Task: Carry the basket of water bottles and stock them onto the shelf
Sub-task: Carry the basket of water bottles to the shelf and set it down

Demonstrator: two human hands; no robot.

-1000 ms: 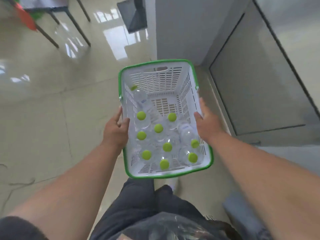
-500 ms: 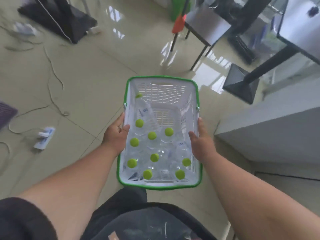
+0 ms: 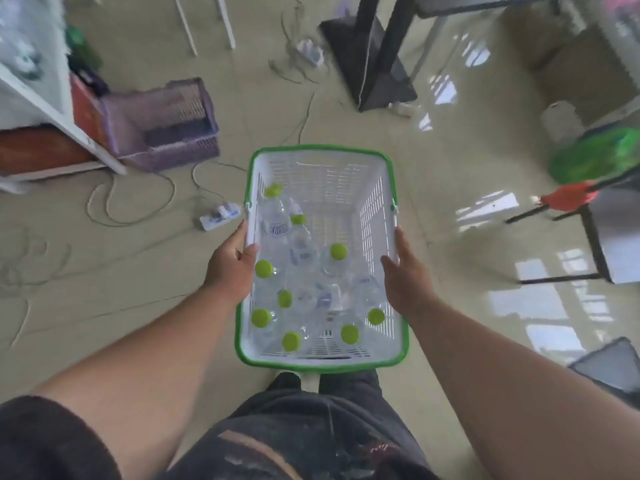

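At far left a white shelf [image 3: 41, 98] is cut off and blurred. My left hand [image 3: 230, 268] grips the left rim of the white slotted plastic basket with green rim [image 3: 320, 150], my right hand [image 3: 407, 277] the right rim. Clear green-capped water bottles [image 3: 304, 251] crowd its near-left part, some lying, outlines blurred.

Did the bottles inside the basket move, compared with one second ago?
Yes. Judged against the basket walls, some water bottles shifted: two now lie tipped toward the far left corner, where earlier only one lay.
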